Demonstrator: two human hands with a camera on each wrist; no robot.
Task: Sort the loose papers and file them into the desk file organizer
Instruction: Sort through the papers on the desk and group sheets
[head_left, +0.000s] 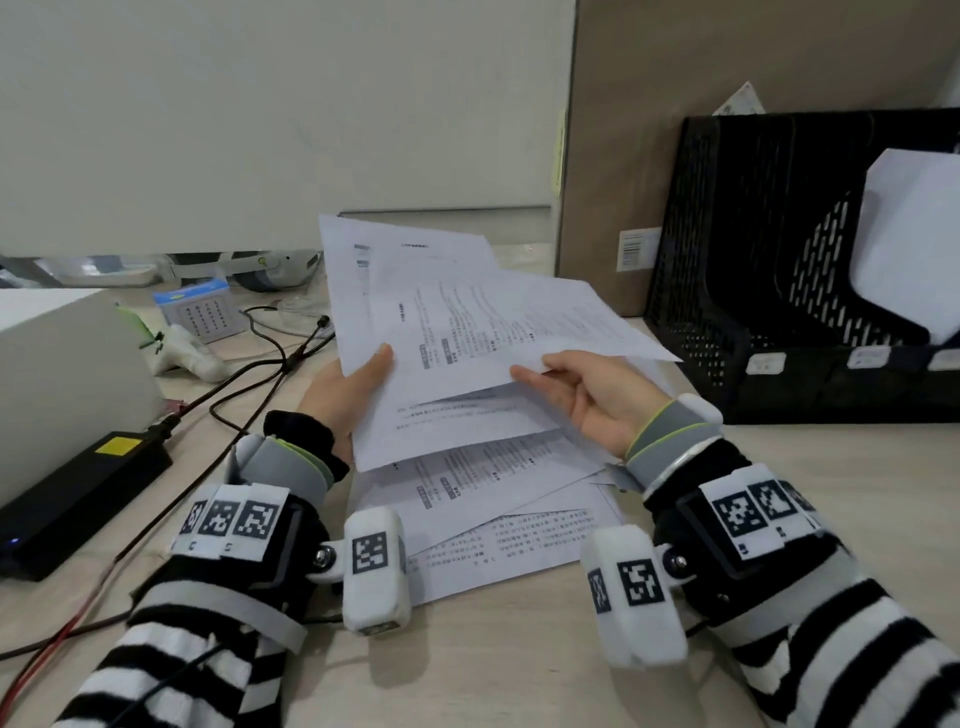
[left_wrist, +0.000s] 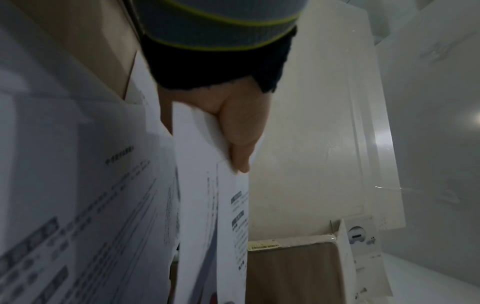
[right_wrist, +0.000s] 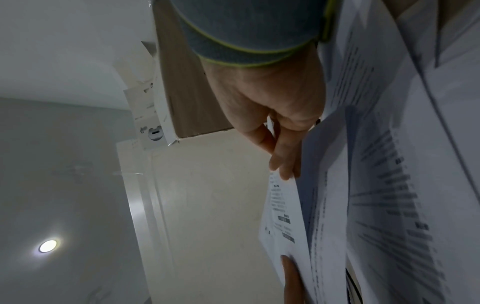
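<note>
From the head view, the left hand and right hand hold a fanned bunch of printed sheets raised above the worktop, the left thumb pressed on the bunch's left edge and the right hand pinching the right edge of the top sheet. More loose papers lie flat on the worktop beneath, between the two wrists. The black mesh file organizer stands at the right rear, well apart from the hands, with a white sheet already in one slot. Only this view shows the organizer, the cables and the black power brick at the left. The left wrist view adds the underside: fingers curled behind the sheets. The right wrist view shows its fingers closed on a sheet edge and a ceiling light.
</note>
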